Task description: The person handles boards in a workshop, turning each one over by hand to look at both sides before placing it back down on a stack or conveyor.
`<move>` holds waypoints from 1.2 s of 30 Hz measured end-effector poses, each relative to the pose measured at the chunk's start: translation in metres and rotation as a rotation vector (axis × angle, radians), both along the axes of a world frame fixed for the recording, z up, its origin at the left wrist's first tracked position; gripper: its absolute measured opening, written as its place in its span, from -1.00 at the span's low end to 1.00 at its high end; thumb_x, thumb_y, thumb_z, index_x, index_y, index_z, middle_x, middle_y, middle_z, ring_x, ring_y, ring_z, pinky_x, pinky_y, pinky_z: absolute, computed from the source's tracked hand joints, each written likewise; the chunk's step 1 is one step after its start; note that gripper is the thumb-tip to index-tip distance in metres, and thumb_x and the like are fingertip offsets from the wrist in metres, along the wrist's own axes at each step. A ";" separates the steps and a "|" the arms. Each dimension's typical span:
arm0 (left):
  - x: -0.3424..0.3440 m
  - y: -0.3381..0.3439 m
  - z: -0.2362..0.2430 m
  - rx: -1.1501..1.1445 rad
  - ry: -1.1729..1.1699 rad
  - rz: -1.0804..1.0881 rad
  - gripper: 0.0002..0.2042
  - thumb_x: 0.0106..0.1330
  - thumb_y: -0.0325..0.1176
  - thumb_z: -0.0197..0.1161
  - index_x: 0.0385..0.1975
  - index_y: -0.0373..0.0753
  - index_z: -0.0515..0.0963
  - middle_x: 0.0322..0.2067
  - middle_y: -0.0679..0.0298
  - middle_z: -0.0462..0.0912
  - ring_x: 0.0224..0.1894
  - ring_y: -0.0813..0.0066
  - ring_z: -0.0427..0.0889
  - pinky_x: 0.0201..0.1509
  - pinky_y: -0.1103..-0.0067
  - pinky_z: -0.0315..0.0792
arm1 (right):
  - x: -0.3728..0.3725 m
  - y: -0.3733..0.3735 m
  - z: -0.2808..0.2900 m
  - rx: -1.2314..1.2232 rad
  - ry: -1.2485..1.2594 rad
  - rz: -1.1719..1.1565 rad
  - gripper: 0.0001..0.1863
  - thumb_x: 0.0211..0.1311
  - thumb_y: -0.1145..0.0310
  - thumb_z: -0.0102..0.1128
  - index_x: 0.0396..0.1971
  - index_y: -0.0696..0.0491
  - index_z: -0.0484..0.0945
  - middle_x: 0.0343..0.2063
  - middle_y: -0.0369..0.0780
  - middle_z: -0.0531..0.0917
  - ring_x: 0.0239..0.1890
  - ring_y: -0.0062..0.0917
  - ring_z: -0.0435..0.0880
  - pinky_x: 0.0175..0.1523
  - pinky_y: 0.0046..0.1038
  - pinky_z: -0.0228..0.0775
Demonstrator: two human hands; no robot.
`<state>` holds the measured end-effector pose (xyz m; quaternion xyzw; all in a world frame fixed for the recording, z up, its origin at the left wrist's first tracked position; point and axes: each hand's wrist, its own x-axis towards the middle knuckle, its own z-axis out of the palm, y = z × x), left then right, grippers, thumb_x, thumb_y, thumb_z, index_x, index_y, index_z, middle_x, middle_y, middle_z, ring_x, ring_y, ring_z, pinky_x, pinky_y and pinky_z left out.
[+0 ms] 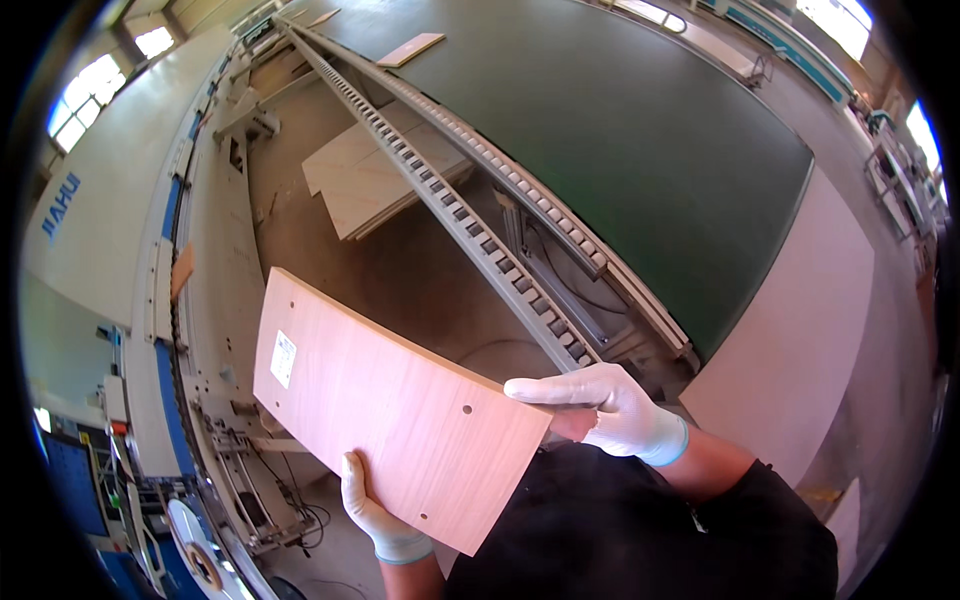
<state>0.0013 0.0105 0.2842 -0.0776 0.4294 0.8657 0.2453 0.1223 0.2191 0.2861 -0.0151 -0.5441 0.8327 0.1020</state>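
A flat rectangular wood-grain panel (385, 405) hangs tilted in front of me, held in both hands. It has a white label (283, 359) near its left edge and several small drilled holes. At the panel's lower edge is my left hand (375, 510), its gloved thumb on the face and the other fingers hidden behind. My right hand (615, 410), in a white glove with a bluish cuff, grips the upper right edge, thumb or finger along the top. Part of that hand's grip is hidden by the panel.
A roller rail (440, 195) runs diagonally beyond the panel, beside a large dark green conveyor belt (640, 150) with a small board (411, 49) on it. Stacked panels (375, 175) lie beneath the rail. A long machine (120, 190) stands left; a pale board (790, 330) is at right.
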 end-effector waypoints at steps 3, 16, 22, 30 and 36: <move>-0.003 -0.013 0.000 -0.010 0.013 0.042 -0.33 0.27 0.08 0.03 0.21 -0.34 0.18 -0.02 -0.01 0.47 -0.01 0.21 0.57 0.04 0.35 0.49 | -0.010 -0.005 -0.006 0.194 0.154 0.000 -0.60 0.23 0.56 0.13 0.09 0.21 0.47 0.07 -0.13 0.58 0.16 -0.45 0.52 0.25 -0.50 0.27; -0.044 -0.064 -0.004 -0.006 -0.129 -0.002 -0.38 0.23 -0.14 0.13 0.19 -0.44 0.21 0.00 -0.06 0.48 0.02 0.13 0.55 0.12 0.29 0.46 | -0.023 -0.034 -0.015 -0.021 -0.109 0.113 -0.59 0.19 0.64 -0.02 0.07 0.26 0.48 0.02 -0.12 0.60 -0.01 -0.51 0.61 0.14 -0.52 0.35; -0.089 -0.108 -0.001 -0.169 0.129 -0.160 -0.44 0.16 -0.30 0.24 0.14 -0.43 0.33 -0.01 0.07 0.53 0.01 0.28 0.56 0.10 0.40 0.45 | -0.082 -0.063 -0.015 0.169 -0.134 0.051 0.02 0.13 -0.19 0.21 0.32 0.32 0.06 0.27 -0.03 0.29 0.31 -0.37 0.25 0.38 -0.34 -0.05; -0.128 -0.185 -0.006 -0.471 0.481 -0.423 -0.67 0.21 -0.38 0.33 -0.06 -0.38 0.54 -0.17 0.33 0.62 -0.13 0.62 0.52 0.01 0.60 0.41 | -0.187 -0.130 0.013 0.073 0.143 -0.004 -0.04 0.15 0.15 0.34 0.39 0.17 -0.08 0.24 -0.17 0.30 0.29 -0.48 0.24 0.34 -0.44 0.04; -0.119 -0.273 -0.008 -0.503 0.337 -0.442 -0.60 0.16 -0.41 0.39 -0.02 -0.42 0.51 -0.14 0.33 0.62 -0.12 0.64 0.51 0.02 0.62 0.41 | -0.202 -0.165 0.019 0.350 0.181 0.024 -0.25 0.08 0.46 0.38 0.27 0.17 0.22 0.09 -0.14 0.51 0.12 -0.53 0.44 0.27 -0.46 0.18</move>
